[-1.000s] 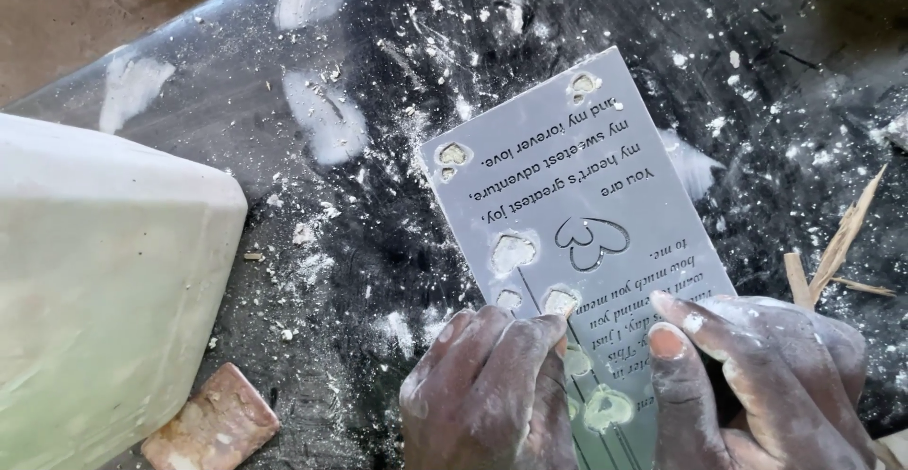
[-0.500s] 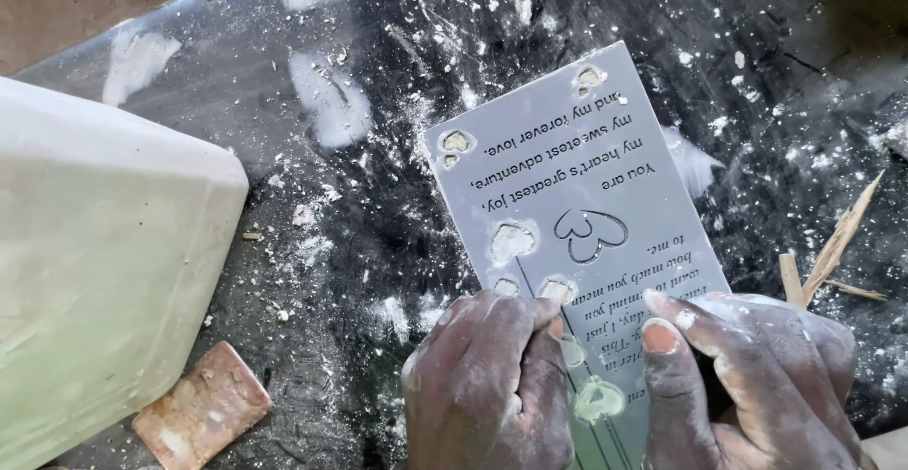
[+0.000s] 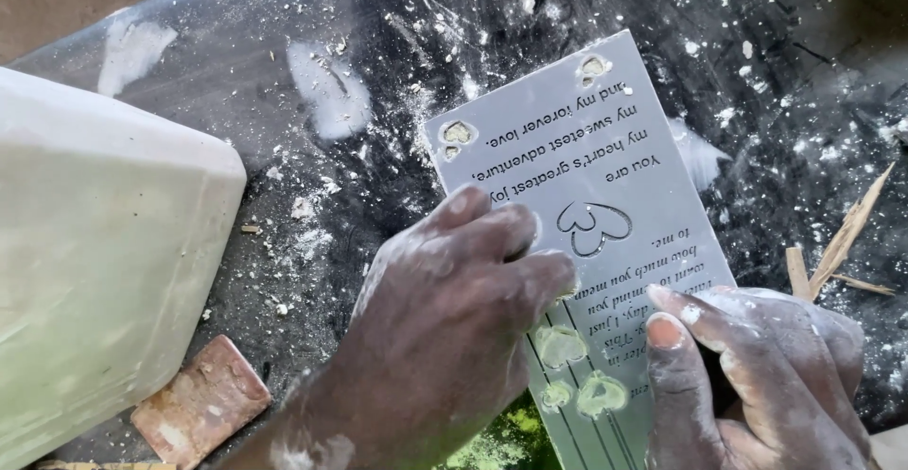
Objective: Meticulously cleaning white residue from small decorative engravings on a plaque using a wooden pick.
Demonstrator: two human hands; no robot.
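The left hand (image 3: 454, 319) is lying knuckles up on the grey plaque (image 3: 586, 234), its fingers curled loosely and pressing the surface beside the heart cut-out (image 3: 593, 226). The right hand (image 3: 757, 375) is gripping the plaque's lower right edge, thumb on top. The plaque is resting flat on the dusty black table (image 3: 785, 101), near a white block (image 3: 95, 271).

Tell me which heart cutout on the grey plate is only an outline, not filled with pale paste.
The big heart at the middle of the grey plate, just beyond the left hand. The smaller hearts at the corners and near the hands hold pale filler.
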